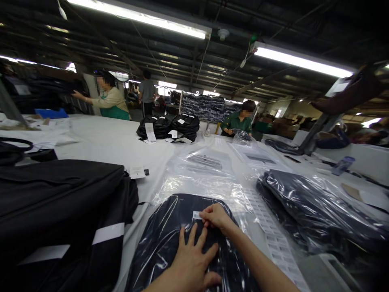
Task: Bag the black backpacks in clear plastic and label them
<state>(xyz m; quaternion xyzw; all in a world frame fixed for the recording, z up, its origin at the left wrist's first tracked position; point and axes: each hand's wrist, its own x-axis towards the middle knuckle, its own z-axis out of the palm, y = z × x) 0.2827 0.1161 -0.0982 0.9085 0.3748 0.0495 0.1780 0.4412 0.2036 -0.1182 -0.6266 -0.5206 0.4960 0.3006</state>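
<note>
A dark backpack (161, 231) in a clear plastic bag lies flat at the front middle of the table. My left hand (194, 257) rests on it with the fingers spread, pressing on the plastic. Just above and to the right, my right hand (215, 217) pinches the right edge of a small white label (197, 215), which lies against the bag's upper part. To the right of the hands runs a sheet of printed labels (278, 243) in rows, partly under plastic.
Black bags (60, 194) are piled at the left, wrapped dark bags (316, 202) at the right. Clear plastic bags (203, 162) lie beyond the backpack. Farther back are stacked black bags (185, 125), a person in green (238, 121) and a person in a green apron (112, 103).
</note>
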